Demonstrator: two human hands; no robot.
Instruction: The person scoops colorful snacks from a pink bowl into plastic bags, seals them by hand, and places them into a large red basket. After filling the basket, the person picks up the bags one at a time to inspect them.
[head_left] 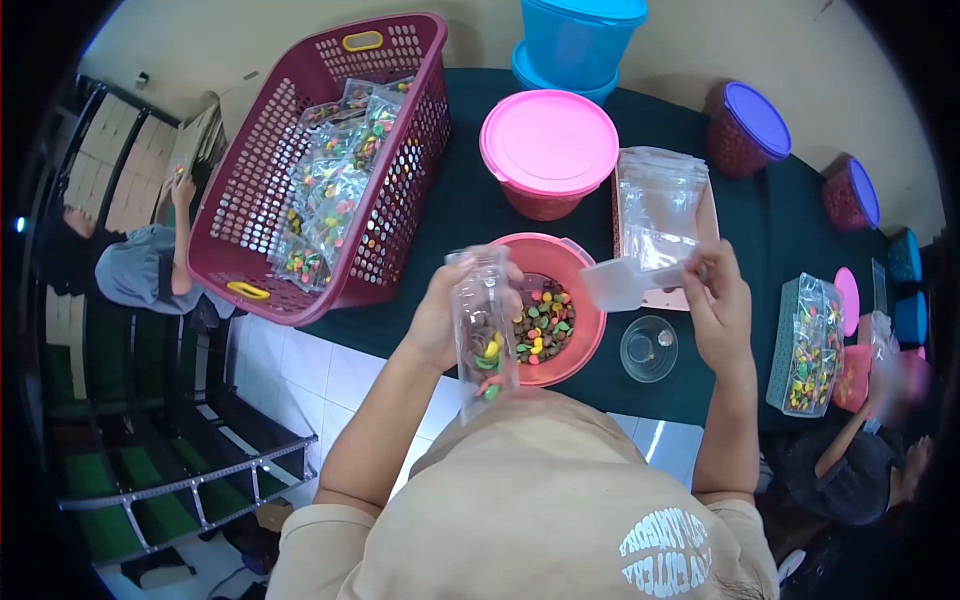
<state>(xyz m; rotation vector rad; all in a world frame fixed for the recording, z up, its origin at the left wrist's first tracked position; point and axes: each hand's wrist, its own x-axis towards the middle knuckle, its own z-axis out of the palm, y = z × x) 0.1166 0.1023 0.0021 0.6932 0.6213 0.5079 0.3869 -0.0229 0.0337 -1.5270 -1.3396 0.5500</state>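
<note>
My left hand (432, 318) is closed around a clear plastic bag (487, 325), which hangs tilted over the near left rim of a coral-pink tub (592, 345). Colourful candies, green, yellow and red, lie in the bag's lower part. More candies (545, 322), many of them brown, cover the bottom of the tub. In my right hand (722, 312) is the handle of a whitish plastic scoop (617, 286), its blade above the tub's right rim. The scoop looks unloaded. Below it stands a small clear dish (648, 350) with a little something inside.
A maroon basket (335, 285) of filled bags stands at left. Behind the tub are a pink-lidded container (549, 145), blue containers (580, 45) and a box of flat clear bags (662, 200). Farther right, a grey-green basket (785, 345) holds filled bags. Other people are at both sides.
</note>
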